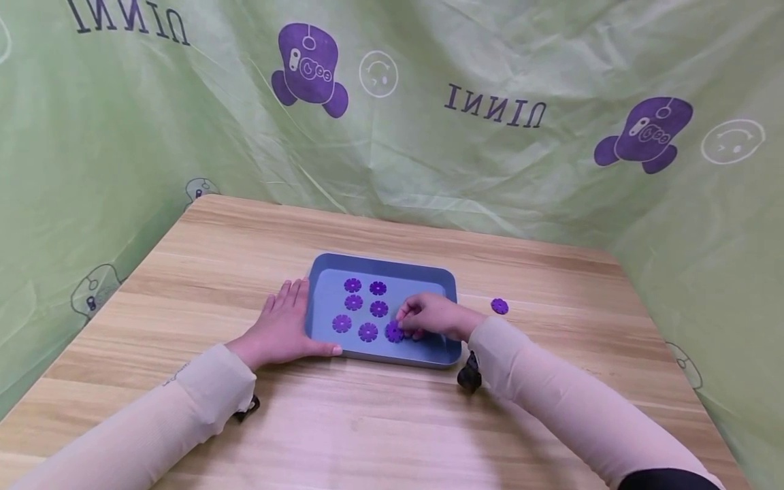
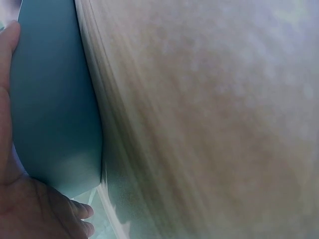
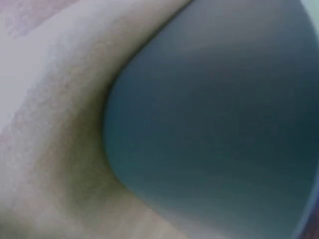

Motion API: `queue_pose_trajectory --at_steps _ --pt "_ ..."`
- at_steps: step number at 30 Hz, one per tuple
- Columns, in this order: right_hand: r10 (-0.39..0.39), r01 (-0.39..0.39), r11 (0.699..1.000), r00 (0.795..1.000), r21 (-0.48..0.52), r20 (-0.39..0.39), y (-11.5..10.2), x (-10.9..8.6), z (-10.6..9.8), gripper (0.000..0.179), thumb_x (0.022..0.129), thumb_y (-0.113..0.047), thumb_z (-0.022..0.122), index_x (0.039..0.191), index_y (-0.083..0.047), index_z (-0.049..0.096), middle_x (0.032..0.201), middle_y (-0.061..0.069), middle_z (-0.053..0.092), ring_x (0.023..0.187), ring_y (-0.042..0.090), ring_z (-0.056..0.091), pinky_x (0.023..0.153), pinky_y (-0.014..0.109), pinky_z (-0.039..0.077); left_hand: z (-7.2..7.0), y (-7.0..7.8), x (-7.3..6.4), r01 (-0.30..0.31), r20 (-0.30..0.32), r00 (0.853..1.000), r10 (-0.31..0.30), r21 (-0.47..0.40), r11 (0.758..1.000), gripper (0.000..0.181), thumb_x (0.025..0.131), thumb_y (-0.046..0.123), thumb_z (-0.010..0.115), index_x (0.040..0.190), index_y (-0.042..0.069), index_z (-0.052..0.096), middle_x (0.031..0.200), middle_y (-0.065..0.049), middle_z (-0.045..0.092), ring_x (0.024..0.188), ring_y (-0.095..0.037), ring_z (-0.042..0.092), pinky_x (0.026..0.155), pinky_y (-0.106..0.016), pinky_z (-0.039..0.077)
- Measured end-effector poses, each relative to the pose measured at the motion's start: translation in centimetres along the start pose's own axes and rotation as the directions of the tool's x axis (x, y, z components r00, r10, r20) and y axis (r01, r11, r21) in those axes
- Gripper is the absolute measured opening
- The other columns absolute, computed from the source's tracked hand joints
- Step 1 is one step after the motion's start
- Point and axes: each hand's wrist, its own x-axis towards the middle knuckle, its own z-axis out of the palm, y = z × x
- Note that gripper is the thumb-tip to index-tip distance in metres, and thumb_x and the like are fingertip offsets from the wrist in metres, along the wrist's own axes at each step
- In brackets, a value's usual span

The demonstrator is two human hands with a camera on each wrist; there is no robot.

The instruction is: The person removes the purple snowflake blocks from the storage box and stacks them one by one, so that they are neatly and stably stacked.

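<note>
A shallow blue-grey tray (image 1: 380, 261) lies on the wooden table, and several purple notched plastic discs (image 1: 353, 302) are spread inside it in rough rows. My left hand (image 1: 283, 332) rests against the tray's left end, fingers straight and thumb along the near rim. In the left wrist view that thumb (image 2: 6, 59) lies at the rim above the tray's outer wall (image 2: 55, 99). Over the tray's right part, my right hand (image 1: 432, 316) pinches a purple notched disc (image 1: 394, 332) at the near row's right end. Only the tray's wall (image 3: 209, 114) shows in the right wrist view.
One more purple disc (image 1: 499, 306) lies on the wooden table (image 1: 392, 422) to the right of the tray. A green printed cloth (image 1: 416, 156) hangs behind the table and along its sides.
</note>
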Motion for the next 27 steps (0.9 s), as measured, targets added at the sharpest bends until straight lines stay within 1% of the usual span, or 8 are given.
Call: queue_pose_trajectory --at_steps 4,7,13,19,27 --pt "-0.015 0.016 0.998 1.0 0.054 -0.02 -0.1 -0.3 -0.6 0.008 0.099 0.002 0.06 0.102 0.007 0.066 0.087 0.008 0.066 0.076 0.016 0.062 0.071 0.028 0.056 0.0 0.0 0.0 0.001 -0.004 1.0 -0.001 0.001 1.0 0.146 0.07 0.076 0.079 0.158 -0.015 0.007 0.164 -0.037 0.009 0.152 -0.053 0.004 0.12 -0.067 0.004" --pt "-0.03 0.032 0.997 0.999 0.069 -0.033 -0.2 -0.4 -1.0 0.01 0.101 0.0 0.059 0.103 0.007 0.066 0.086 0.008 0.066 0.076 0.017 0.061 0.071 0.028 0.056 0.0 -0.1 0.0 0.002 -0.007 1.0 -0.002 0.0 1.0 0.146 0.07 0.076 0.079 0.158 -0.015 0.007 0.164 -0.037 0.009 0.152 -0.053 0.004 0.12 -0.067 0.005" --pt "-0.029 0.034 0.994 0.998 0.101 -0.049 -0.3 -0.8 -1.7 0.011 0.103 -0.002 0.058 0.106 0.006 0.064 0.088 0.008 0.065 0.078 0.017 0.061 0.073 0.028 0.056 -0.1 0.0 0.0 0.002 -0.01 1.0 -0.002 0.0 1.0 0.146 0.07 0.076 0.079 0.158 -0.015 0.007 0.164 -0.037 0.01 0.152 -0.053 0.005 0.12 -0.067 0.005" --pt "-0.025 0.034 0.982 0.999 0.188 -0.047 0.0 -1.1 -2.5 0.013 0.104 0.0 0.055 0.11 0.008 0.063 0.091 0.009 0.064 0.082 0.017 0.062 0.078 0.028 0.058 0.0 0.0 -0.1 -0.001 -0.008 1.0 0.001 0.0 1.0 0.145 0.07 0.075 0.08 0.157 -0.016 0.008 0.164 -0.037 0.011 0.152 -0.054 0.006 0.12 -0.067 0.006" --pt "-0.04 0.064 0.967 0.994 0.246 -0.103 0.6 -2.1 -4.1 0.012 0.104 0.001 0.053 0.111 0.008 0.06 0.092 0.008 0.063 0.085 0.016 0.062 0.078 0.027 0.057 0.1 0.0 0.0 -0.001 -0.007 1.0 0.001 0.002 1.0 0.145 0.071 0.075 0.08 0.158 -0.016 0.008 0.164 -0.037 0.011 0.152 -0.054 0.006 0.12 -0.067 0.006"
